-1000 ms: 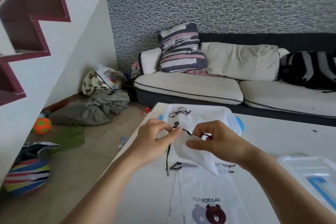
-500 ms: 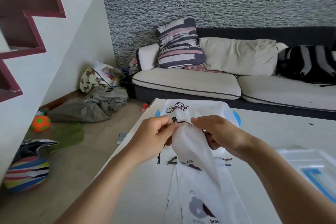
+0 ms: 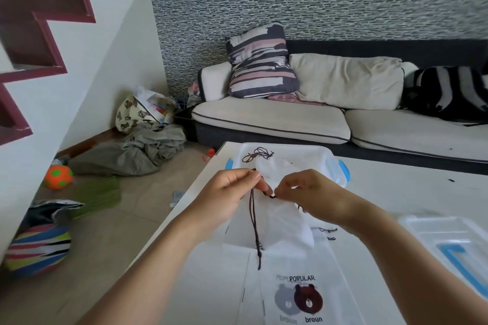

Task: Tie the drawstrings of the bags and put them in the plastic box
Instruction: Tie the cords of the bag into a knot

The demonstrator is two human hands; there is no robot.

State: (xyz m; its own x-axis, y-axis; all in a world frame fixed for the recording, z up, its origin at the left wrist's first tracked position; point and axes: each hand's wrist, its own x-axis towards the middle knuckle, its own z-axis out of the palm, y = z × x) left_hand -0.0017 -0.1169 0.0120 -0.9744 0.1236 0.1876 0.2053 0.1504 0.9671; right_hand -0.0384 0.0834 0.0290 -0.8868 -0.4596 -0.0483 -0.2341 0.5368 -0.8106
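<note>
I hold a white drawstring bag (image 3: 285, 221) above the white table (image 3: 396, 192). My left hand (image 3: 227, 192) pinches its dark drawstring (image 3: 254, 227), whose long end hangs straight down. My right hand (image 3: 309, 190) pinches the other end of the cord at the bag's mouth. Behind my hands stands the clear plastic box (image 3: 327, 163) with blue clips; a white bag with a bunched dark cord (image 3: 257, 154) lies in it. Flat bags printed with bears (image 3: 298, 298) lie on the table below my hands.
The clear box lid (image 3: 454, 243) with a blue clip lies at the right on the table. A sofa (image 3: 272, 124) with cushions stands beyond the table. Clothes (image 3: 148, 150), balls (image 3: 56, 177) and bags litter the floor at the left under the stairs.
The bag hung long from both hands before; now it is bunched shorter, and one cord end has been drawn out and hangs down from my left hand. My hands have come closer together.
</note>
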